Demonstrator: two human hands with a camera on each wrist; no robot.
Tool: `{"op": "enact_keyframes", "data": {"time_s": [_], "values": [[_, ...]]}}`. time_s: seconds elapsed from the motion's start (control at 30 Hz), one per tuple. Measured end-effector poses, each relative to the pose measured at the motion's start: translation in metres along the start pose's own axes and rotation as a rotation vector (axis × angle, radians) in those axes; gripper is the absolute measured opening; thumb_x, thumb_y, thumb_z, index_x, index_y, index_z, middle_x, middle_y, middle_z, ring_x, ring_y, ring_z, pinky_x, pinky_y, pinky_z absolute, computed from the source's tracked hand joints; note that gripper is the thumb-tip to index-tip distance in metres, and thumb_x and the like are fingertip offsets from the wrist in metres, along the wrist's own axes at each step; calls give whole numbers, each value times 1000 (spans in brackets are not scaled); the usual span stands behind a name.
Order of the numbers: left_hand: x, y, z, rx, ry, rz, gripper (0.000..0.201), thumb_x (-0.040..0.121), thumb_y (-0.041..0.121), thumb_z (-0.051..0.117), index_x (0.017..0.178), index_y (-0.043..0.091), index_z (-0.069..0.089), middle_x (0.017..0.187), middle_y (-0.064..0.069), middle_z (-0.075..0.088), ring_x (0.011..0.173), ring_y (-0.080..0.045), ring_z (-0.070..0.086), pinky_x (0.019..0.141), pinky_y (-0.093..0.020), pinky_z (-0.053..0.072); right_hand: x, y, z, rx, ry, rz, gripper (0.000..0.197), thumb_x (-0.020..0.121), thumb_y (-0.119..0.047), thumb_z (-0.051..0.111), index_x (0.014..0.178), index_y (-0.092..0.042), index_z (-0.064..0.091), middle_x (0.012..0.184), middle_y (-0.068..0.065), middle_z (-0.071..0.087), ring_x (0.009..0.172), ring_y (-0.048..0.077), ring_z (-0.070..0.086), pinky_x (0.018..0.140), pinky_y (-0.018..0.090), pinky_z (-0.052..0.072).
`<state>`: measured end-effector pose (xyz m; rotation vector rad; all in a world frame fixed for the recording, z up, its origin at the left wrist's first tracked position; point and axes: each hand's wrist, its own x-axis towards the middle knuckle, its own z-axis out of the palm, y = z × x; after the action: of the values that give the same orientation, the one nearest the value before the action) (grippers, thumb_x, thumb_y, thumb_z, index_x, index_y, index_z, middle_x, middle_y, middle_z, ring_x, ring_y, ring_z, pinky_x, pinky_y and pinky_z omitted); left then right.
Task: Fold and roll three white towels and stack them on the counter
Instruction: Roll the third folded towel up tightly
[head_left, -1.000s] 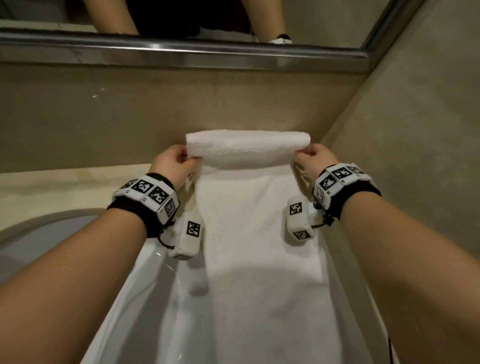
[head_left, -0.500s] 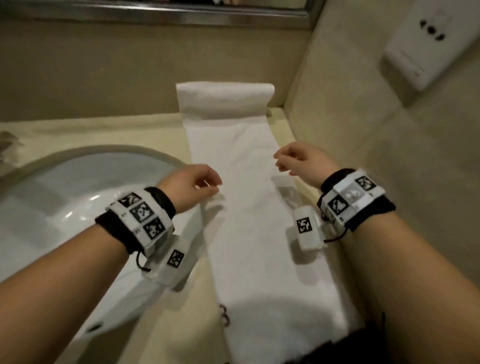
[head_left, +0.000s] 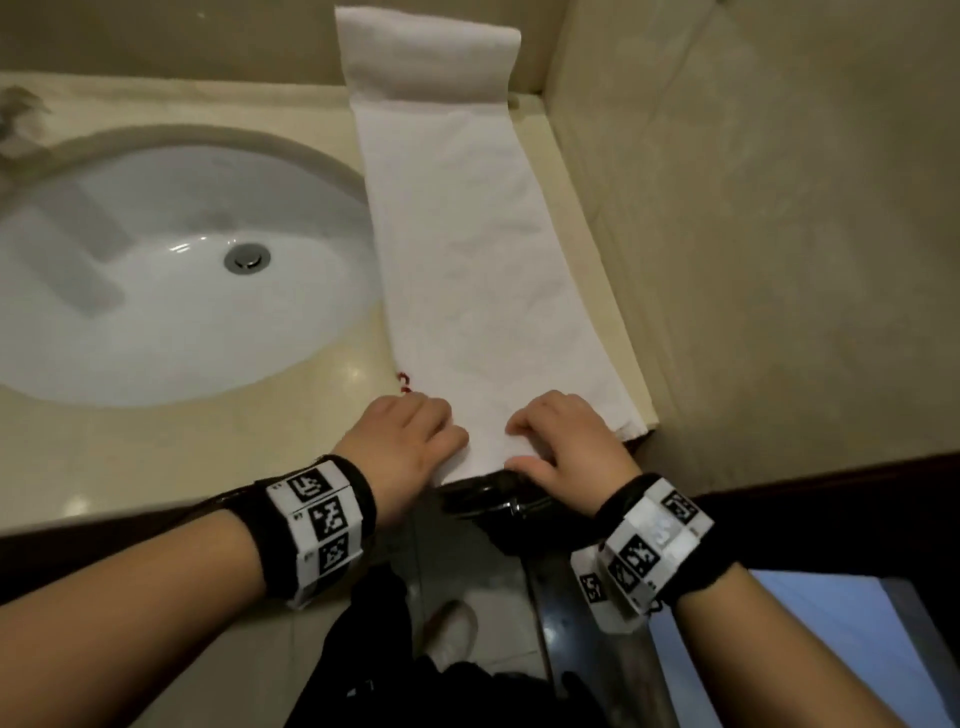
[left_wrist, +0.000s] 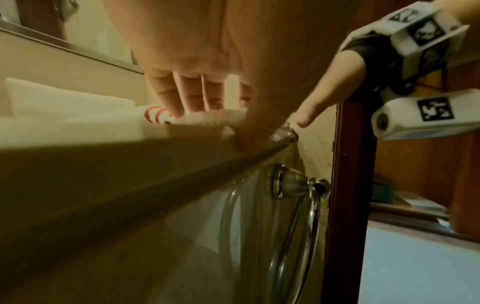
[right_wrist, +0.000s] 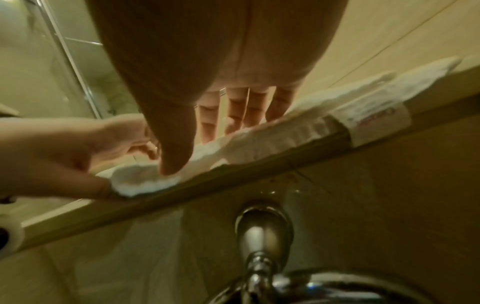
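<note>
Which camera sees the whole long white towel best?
The head view. It shows the towel laid flat along the counter beside the sink, with its far end rolled and both hands at its near end. The left wrist and right wrist views show only that near edge, under the fingers.

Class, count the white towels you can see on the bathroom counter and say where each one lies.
2. A rolled towel sits at the back against the wall; a long flat towel stretches from it to the counter's front edge, where both hands pinch its near end. A third towel may be out of view.
</note>
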<state>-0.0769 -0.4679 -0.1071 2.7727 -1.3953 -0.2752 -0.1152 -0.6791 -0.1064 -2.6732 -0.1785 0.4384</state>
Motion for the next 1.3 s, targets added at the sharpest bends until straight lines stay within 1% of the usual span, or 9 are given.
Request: {"op": "enact_keyframes", "data": {"time_s": [0.17, 0.27, 0.33, 0.43, 0.67, 0.9, 1.03, 1.17, 1.3], "values": [[2, 11, 2, -1, 96, -53, 36, 52, 16, 82, 85, 14, 69, 84, -8, 68, 73, -27, 66, 60, -32, 54, -7, -9, 24, -130, 100, -43, 53, 72, -41, 69, 120, -26, 51, 117, 0, 47, 110, 21, 39, 88, 29, 25], [4, 2, -4, -246, 48, -206, 29, 81, 25, 52, 107, 14, 59, 106, -9, 62, 96, -29, 57, 79, -36, 46, -7, -10, 28, -174, 125, -52, 53, 74, -32, 68, 123, -24, 50, 120, 3, 47, 111, 23, 40, 87, 31, 24], [-1, -6, -5, -411, 96, -303, 27, 83, 25, 43, 104, 17, 58, 101, -7, 62, 95, -29, 56, 77, -35, 42, -9, -7, 26, -201, 159, -40, 51, 73, -23, 67, 122, -20, 52, 119, 6, 50, 110, 27, 45, 89, 35, 28], [-12, -20, -2, -434, 133, -364, 18, 86, 12, 47, 97, 20, 58, 94, -6, 64, 88, -27, 57, 67, -27, 32, -12, 3, 17, -225, 185, 6, 49, 67, -9, 65, 115, -16, 59, 115, 9, 57, 107, 30, 51, 88, 37, 33], [-19, -31, 0, -582, 129, -511, 20, 93, 28, 45, 102, 16, 59, 92, -4, 63, 85, -23, 55, 70, -25, 33, -13, 33, -13, 57, 131, 121, 31, 80, -3, 49, 102, -17, 66, 107, 6, 66, 101, 27, 58, 84, 32, 42], [-8, -41, 6, -665, 61, -731, 11, 85, 30, 55, 88, 20, 57, 83, 4, 57, 87, -21, 56, 72, -26, 36, 19, 32, -16, 103, 177, 369, 30, 86, -28, 56, 114, -17, 53, 112, 8, 61, 104, 28, 55, 83, 31, 40], [-1, -38, 1, -467, 186, -628, 18, 82, 20, 56, 99, 14, 53, 96, -8, 56, 90, -29, 54, 74, -32, 41, 18, 24, -15, -235, 385, 219, 34, 78, -22, 66, 110, -18, 55, 113, 8, 53, 106, 30, 47, 89, 39, 33], [-3, -35, 7, -205, 153, -354, 24, 86, 14, 53, 108, 18, 60, 114, -7, 57, 104, -28, 47, 88, -37, 41, 17, 25, -11, -249, 193, -50, 16, 85, -25, 58, 98, -17, 61, 102, 4, 61, 95, 27, 54, 80, 35, 35], [-14, -36, 9, -154, 50, -287, 40, 82, 44, 58, 115, 22, 54, 121, 0, 52, 112, -22, 45, 94, -34, 41, 13, 29, -13, -240, 126, -134, 40, 73, -35, 72, 107, -15, 62, 111, 6, 61, 102, 26, 55, 89, 36, 39]]}}
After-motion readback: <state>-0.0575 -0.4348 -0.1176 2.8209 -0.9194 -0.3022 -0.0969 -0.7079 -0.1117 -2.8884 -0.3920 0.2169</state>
